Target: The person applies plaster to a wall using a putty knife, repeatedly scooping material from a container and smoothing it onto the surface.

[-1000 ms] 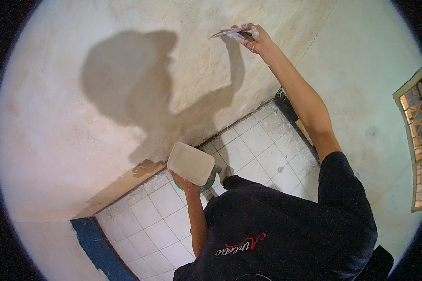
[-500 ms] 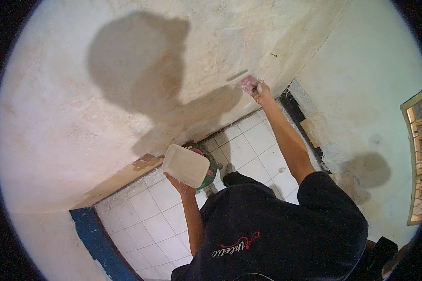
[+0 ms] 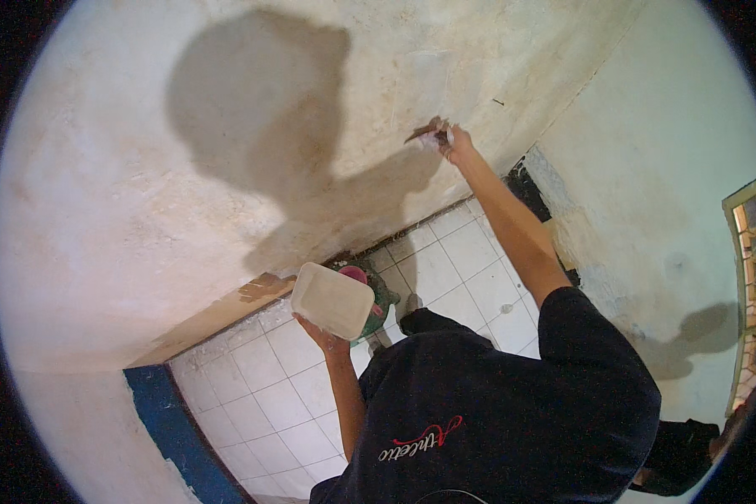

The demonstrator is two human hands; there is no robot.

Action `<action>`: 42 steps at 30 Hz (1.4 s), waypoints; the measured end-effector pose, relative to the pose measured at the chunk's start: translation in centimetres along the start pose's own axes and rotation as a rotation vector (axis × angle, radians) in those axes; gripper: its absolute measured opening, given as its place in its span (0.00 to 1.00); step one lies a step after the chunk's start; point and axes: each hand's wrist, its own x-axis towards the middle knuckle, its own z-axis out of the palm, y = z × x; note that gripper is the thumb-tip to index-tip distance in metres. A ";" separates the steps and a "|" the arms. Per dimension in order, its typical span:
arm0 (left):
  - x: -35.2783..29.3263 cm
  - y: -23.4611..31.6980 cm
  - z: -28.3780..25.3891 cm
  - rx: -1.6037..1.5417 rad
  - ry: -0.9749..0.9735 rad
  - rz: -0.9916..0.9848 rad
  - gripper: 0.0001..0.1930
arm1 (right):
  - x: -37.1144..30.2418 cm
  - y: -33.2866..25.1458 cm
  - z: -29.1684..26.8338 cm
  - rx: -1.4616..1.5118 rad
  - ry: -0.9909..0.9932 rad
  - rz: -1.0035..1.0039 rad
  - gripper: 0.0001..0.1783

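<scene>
A thin flat spreader (image 3: 424, 131), blurred, is clamped in the grip of the right hand (image 3: 458, 146) beside the stained wall (image 3: 101, 210), well above the wall's lower edge and near a small nail (image 3: 497, 102); whether it touches the surface I cannot tell. The left hand (image 3: 328, 338) has its grip closed on the lower left corner of a cream tub (image 3: 333, 301), held above the tiled floor (image 3: 298, 386) near its wall-side edge, partly covering a green object (image 3: 385, 296) and a pink item (image 3: 354, 274)
</scene>
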 end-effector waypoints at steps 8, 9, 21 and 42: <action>0.0 1.0 0.4 -0.033 -0.001 -0.084 0.37 | -5.9 -20.8 13.6 0.340 -0.095 0.296 0.12; 0.3 1.0 -0.1 -0.034 -0.006 -0.081 0.37 | -6.1 -22.6 15.0 0.348 -0.079 0.267 0.12; 0.2 -0.6 0.7 0.089 -0.170 -0.078 0.35 | -14.1 -28.8 15.0 0.236 -0.157 -0.011 0.21; 1.8 -2.7 -0.3 0.071 0.132 -0.045 0.34 | -3.6 16.2 -2.5 0.320 0.139 0.411 0.16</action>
